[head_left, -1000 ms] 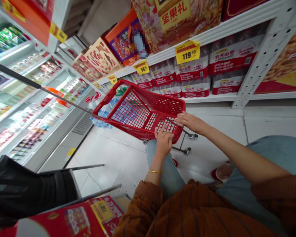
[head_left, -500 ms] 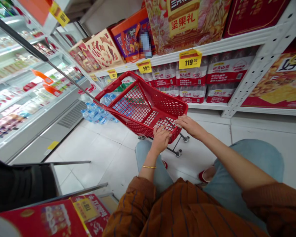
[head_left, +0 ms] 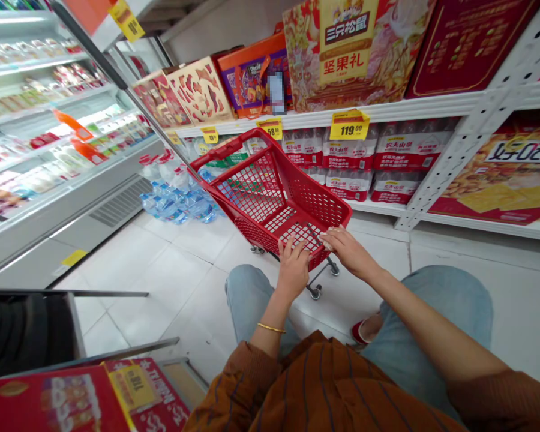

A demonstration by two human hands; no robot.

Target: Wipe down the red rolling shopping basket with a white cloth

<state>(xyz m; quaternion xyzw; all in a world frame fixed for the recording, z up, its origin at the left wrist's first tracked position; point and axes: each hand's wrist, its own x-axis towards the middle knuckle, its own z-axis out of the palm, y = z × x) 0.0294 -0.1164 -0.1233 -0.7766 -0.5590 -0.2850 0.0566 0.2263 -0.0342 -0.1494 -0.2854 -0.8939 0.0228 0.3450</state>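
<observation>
A small red shopping cart [head_left: 270,228] with a mesh basket stands in front of me, its near end toward my body. My left hand [head_left: 293,264], below a gold bracelet [head_left: 272,328], has its fingers curled over the near rim of the basket. Farther right, my right hand [head_left: 348,249] grips the near right corner of the same rim. The cart's handle [head_left: 220,150] is at the far end, away from my hands. A thin dark stick-like part lies across the basket's floor near my right hand.
White shelving [head_left: 459,144] with boxed goods and bottle packs runs along the far side. Blue-tinted bottle packs [head_left: 175,201] stand on the floor beyond the cart. An open chiller [head_left: 72,174] lines the left. Red boxes [head_left: 49,402] sit at the near left.
The view has shifted, so the shelf boxes and chiller sit differently in it. Both hands keep their hold on the rim; the fingers of my left hand look a little more extended.
</observation>
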